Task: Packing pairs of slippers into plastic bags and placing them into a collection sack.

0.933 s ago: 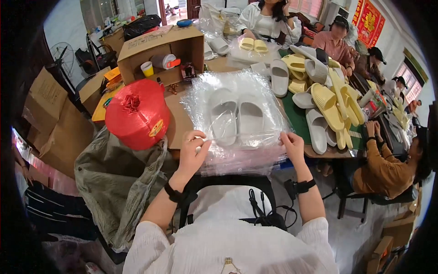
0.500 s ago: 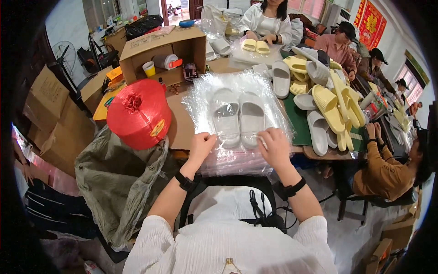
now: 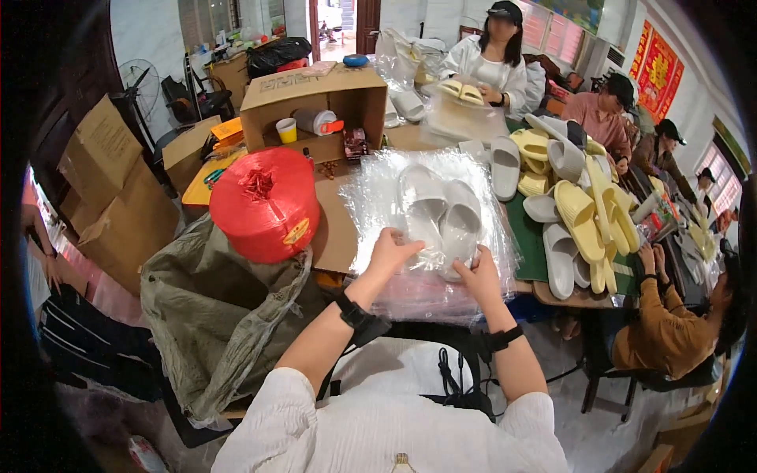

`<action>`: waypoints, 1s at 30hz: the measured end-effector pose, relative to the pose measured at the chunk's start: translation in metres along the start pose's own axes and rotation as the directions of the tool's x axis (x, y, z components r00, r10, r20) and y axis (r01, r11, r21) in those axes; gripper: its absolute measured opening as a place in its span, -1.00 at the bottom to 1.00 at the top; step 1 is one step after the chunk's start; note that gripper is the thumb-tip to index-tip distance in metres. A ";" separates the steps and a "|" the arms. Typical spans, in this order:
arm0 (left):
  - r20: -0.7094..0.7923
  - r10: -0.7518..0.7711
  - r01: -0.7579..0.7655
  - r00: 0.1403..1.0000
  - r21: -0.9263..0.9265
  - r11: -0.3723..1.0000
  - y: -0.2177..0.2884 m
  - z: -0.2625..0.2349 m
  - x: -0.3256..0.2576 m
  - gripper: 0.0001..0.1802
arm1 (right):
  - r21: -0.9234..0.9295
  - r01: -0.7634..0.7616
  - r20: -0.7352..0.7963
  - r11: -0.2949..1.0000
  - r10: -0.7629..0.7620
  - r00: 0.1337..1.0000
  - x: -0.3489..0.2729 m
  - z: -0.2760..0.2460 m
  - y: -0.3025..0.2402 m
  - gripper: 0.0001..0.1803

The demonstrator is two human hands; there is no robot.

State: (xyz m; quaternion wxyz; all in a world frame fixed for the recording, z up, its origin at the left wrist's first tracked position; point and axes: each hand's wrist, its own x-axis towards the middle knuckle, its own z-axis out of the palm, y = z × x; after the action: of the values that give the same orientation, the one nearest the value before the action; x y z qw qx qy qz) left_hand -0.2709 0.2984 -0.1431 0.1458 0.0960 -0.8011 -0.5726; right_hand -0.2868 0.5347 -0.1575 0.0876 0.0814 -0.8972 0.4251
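Grey slippers, a pair, lie side by side on a stack of clear bags at the near edge of the surface, heels toward the person and straps toward the far edge. The stack reaches slightly past that near edge, which seems to bring the pair within easy reach of both arms. The heels probably face this way so that each hand has one end to work on.

The left hand comes in at the left slipper's heel, its fingers close together and bent, the tips touching the heel or the film there; I cannot tell which, or whether they grip. The right hand is at the right slipper's heel, thumb and forefinger parted, the thumb against the near end and the forefinger along the outer side. This looks like a light hold to steady it, though a firm grip cannot be made out. Shiny film shows around the heels; whether it covers the whole pair is unclear.

Toward the right edge of the surface, a pile of yellow and grey slippers rests partly on a green mat, seemingly kept aside yet close. A red roll stands toward the left edge, before an open cardboard box.
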 end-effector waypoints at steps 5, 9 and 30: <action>0.252 -0.084 0.166 0.964 -0.327 0.930 0.010 0.005 0.003 -0.35 | -0.136 0.124 -0.190 0.983 -0.149 0.970 0.002 0.002 0.028 -0.01; 0.482 -0.002 0.302 0.876 -0.545 0.782 0.033 -0.008 -0.024 -0.38 | 0.257 0.029 -0.114 0.966 0.001 0.994 -0.001 -0.024 0.002 0.17; -0.036 0.149 -0.151 0.988 -0.383 0.911 0.036 -0.234 -0.151 -0.43 | 0.429 0.222 0.490 0.875 -0.432 0.757 -0.072 -0.042 -0.126 -0.51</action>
State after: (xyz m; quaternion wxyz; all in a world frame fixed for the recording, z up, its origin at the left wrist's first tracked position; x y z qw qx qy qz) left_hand -0.0486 0.1505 -0.0567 0.2078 0.0056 -0.6776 -0.7055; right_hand -0.1848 0.4938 -0.0530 -0.1275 0.3773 -0.7633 0.5087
